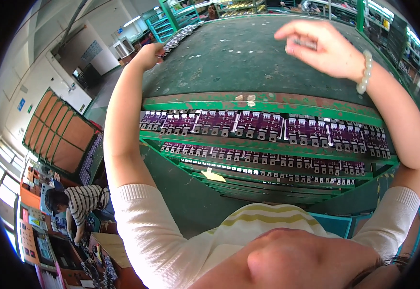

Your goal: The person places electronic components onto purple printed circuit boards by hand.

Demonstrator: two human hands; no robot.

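Note:
My left hand [149,56] reaches to the far left edge of a green rack's worn top [229,58]. Its fingers are curled together, and a small reddish bit shows at the fingertips; what they hold, if anything, I cannot make out. Just beyond it, a row of dark and silvery parts [181,38] lies along that edge. Over the right side of the top hovers my right hand [323,48], thumb and forefinger apart, with a pale bead bracelet at the wrist. Purple circuit boards [260,126] with white connectors and black tabbed components line the shelf below.
Lower shelves hold more purple boards [224,153], and a yellow paper [213,176] hangs there. At left stands an upright green-framed rack with brown panels [58,132]. A person in a striped shirt [87,202] works at a bench at lower left. Loaded shelves [241,7] stand behind.

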